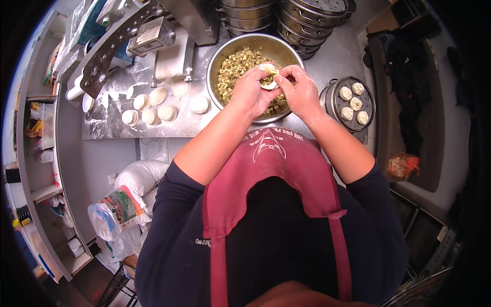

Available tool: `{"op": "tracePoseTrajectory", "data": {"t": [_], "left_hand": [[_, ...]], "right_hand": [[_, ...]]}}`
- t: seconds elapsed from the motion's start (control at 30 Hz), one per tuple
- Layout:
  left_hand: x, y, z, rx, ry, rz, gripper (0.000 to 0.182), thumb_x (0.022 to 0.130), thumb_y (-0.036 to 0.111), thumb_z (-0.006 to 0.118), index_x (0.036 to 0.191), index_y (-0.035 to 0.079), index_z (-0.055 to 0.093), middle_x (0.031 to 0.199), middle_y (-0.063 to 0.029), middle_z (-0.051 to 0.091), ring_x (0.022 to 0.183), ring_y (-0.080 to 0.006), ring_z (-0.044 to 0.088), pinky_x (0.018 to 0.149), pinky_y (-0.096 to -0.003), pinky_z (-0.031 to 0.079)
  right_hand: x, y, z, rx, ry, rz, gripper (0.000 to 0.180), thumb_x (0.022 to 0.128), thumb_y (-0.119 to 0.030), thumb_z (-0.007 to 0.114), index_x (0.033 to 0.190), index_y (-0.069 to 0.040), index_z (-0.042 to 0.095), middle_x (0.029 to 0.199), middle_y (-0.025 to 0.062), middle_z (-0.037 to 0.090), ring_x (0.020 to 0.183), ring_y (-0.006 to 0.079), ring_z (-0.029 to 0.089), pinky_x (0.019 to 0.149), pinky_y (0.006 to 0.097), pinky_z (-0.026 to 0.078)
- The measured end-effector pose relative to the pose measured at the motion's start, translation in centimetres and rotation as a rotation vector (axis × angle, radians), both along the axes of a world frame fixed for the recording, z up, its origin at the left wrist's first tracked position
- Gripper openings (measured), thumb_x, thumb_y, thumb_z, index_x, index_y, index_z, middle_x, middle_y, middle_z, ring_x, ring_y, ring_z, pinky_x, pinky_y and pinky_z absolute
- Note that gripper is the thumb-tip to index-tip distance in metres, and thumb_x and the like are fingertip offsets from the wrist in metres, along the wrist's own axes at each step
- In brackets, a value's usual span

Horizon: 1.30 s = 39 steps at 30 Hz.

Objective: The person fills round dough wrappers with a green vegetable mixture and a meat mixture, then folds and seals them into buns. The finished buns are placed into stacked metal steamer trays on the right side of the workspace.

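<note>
Above a large steel bowl (210,73) of diced filling (236,63), my left hand (249,90) cups a round dough wrapper (269,85) with some filling inside. The fingertips of my right hand (300,92) pinch the wrapper's right edge, and its rim is partly gathered up around an opening. Flour dusts both hands. Several stacks of round dough wrappers (167,113) sit on the floured steel table left of the bowl. To the right, several pleated buns (355,103) rest on a round perforated steamer tray (346,81).
Tall stacks of steel steamers (307,23) stand behind the bowl. A dough machine (172,50) with a flat bed occupies the back left of the steel table (115,128). Filled sacks (140,180) lie below the table at left, near a shelf unit (42,161).
</note>
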State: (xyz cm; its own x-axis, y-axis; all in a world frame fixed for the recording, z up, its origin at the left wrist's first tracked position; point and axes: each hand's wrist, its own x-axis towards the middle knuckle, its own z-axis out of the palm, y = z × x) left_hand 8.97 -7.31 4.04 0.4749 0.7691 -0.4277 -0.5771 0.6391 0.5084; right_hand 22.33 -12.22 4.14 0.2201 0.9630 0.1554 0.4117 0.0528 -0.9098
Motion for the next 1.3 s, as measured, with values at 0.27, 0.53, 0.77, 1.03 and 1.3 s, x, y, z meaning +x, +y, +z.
{"op": "tracePoseTrajectory", "data": {"t": [0.27, 0.53, 0.77, 1.03, 1.3], "left_hand": [[2.0, 0.1, 1.7, 0.088, 0.068, -0.102, 0.043, 0.087, 0.0, 0.045, 0.129, -0.005, 0.047, 0.113, -0.0158, 0.057, 0.096, -0.0244, 0.059, 0.088, -0.0425, 0.051], [2.9, 0.5, 1.8, 0.118, 0.229, -0.203, 0.042, 0.087, 0.001, 0.044, 0.127, -0.008, 0.049, 0.115, -0.0156, 0.058, 0.101, -0.0225, 0.058, 0.091, -0.0438, 0.049], [2.5, 1.7, 1.5, 0.134, 0.212, -0.251, 0.035, 0.092, 0.01, 0.039, 0.122, -0.007, 0.051, 0.116, -0.0166, 0.058, 0.107, -0.0264, 0.059, 0.091, -0.0441, 0.051], [4.0, 0.4, -0.1, 0.239, 0.252, -0.002, 0.032, 0.1, 0.015, 0.044, 0.128, -0.001, 0.048, 0.115, -0.0151, 0.058, 0.102, -0.0222, 0.06, 0.088, -0.0367, 0.053], [3.6, 1.1, 0.3, 0.357, 0.375, -0.062, 0.036, 0.093, 0.006, 0.056, 0.128, 0.002, 0.057, 0.118, -0.0093, 0.061, 0.096, -0.014, 0.061, 0.08, -0.0279, 0.053]], "right_hand": [[3.2, 0.0, 0.3, 0.197, -0.248, 0.035, 0.017, 0.084, -0.015, 0.069, 0.095, -0.003, 0.064, 0.09, 0.007, 0.064, 0.075, 0.0164, 0.06, 0.072, 0.0298, 0.049], [5.0, 1.0, 0.6, 0.276, -0.304, 0.163, 0.015, 0.083, -0.013, 0.068, 0.09, -0.002, 0.063, 0.086, 0.0087, 0.062, 0.077, 0.0225, 0.061, 0.07, 0.0331, 0.049], [5.0, 1.7, 0.6, -0.137, 0.119, 0.174, 0.018, 0.084, -0.017, 0.069, 0.092, -0.002, 0.065, 0.078, 0.0043, 0.064, 0.069, 0.0113, 0.059, 0.065, 0.0281, 0.048], [4.3, 1.6, 0.1, -0.11, 0.22, 0.094, 0.017, 0.086, -0.016, 0.069, 0.089, 0.0, 0.064, 0.082, 0.0032, 0.066, 0.071, 0.0093, 0.059, 0.066, 0.0267, 0.049], [4.5, 1.8, 1.8, -0.103, 0.277, 0.079, 0.011, 0.081, -0.009, 0.066, 0.09, -0.003, 0.065, 0.091, 0.0105, 0.063, 0.087, 0.0301, 0.061, 0.079, 0.0368, 0.05]]}}
